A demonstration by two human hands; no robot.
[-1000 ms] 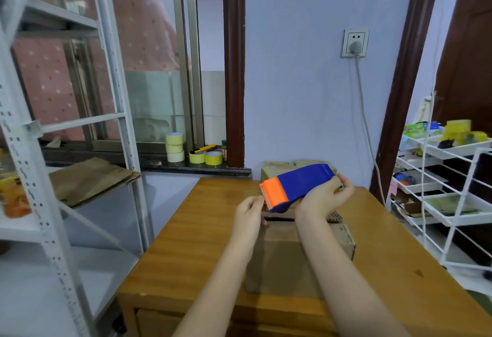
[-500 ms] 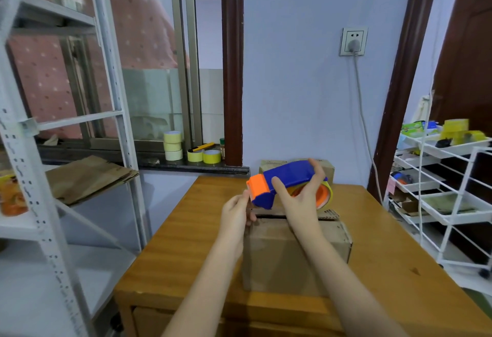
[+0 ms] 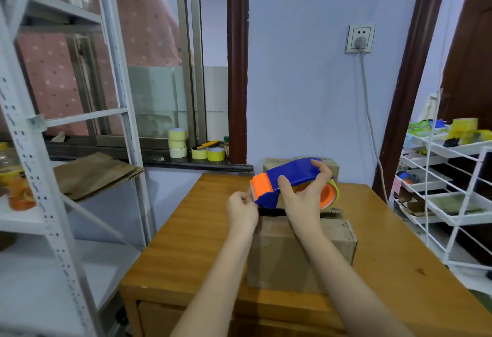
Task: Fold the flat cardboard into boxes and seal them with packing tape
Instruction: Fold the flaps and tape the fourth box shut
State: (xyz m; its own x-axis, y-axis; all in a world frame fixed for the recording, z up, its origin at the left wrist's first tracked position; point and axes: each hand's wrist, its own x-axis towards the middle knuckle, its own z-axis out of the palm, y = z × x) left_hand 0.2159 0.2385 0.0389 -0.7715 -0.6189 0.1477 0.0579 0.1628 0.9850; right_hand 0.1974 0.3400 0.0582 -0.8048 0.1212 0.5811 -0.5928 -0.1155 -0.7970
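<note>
A folded cardboard box (image 3: 300, 251) is sitting on a wooden table (image 3: 186, 230), directly under both hands. The right hand (image 3: 306, 198) is gripping a blue tape dispenser (image 3: 287, 179) lying left-right above it; the left hand (image 3: 241, 209) is pinching at its orange end, probably the tape.

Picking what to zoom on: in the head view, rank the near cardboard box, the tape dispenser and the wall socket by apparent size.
1. Near cardboard box
2. Tape dispenser, held above the box
3. Wall socket, though it sits farther back, so its true size is unsure
</note>
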